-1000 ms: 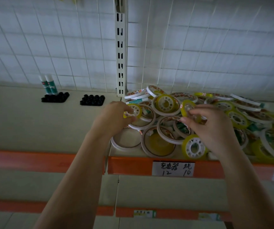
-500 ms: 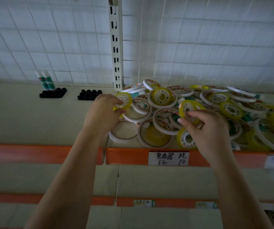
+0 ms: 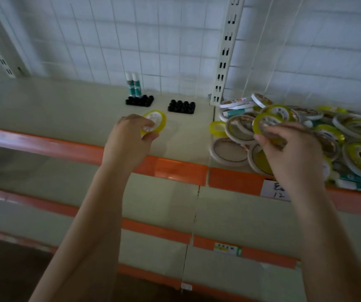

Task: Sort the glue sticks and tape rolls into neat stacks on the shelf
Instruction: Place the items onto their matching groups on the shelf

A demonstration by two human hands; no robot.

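My left hand [image 3: 129, 138] grips a yellow tape roll [image 3: 156, 121] just above the bare part of the beige shelf [image 3: 66, 114], in front of the black caps. My right hand [image 3: 288, 149] pinches another yellow tape roll [image 3: 266, 122] above the left side of the tape pile [image 3: 306, 131]. The pile is a loose heap of yellow and white rolls on the right half of the shelf. Two glue sticks [image 3: 133, 85] stand upright against the wire-grid back wall.
Two clusters of black caps [image 3: 139, 100] [image 3: 181, 106] sit on the shelf near the glue sticks. A slotted white upright [image 3: 225, 53] splits the back wall. Orange shelf edges [image 3: 170, 168] run across, with lower shelves below and a handwritten label [image 3: 273, 190].
My left hand has carried its yellow roll leftward away from the pile, over the bare shelf. My right hand has lifted its roll slightly. The view has swung to the left.
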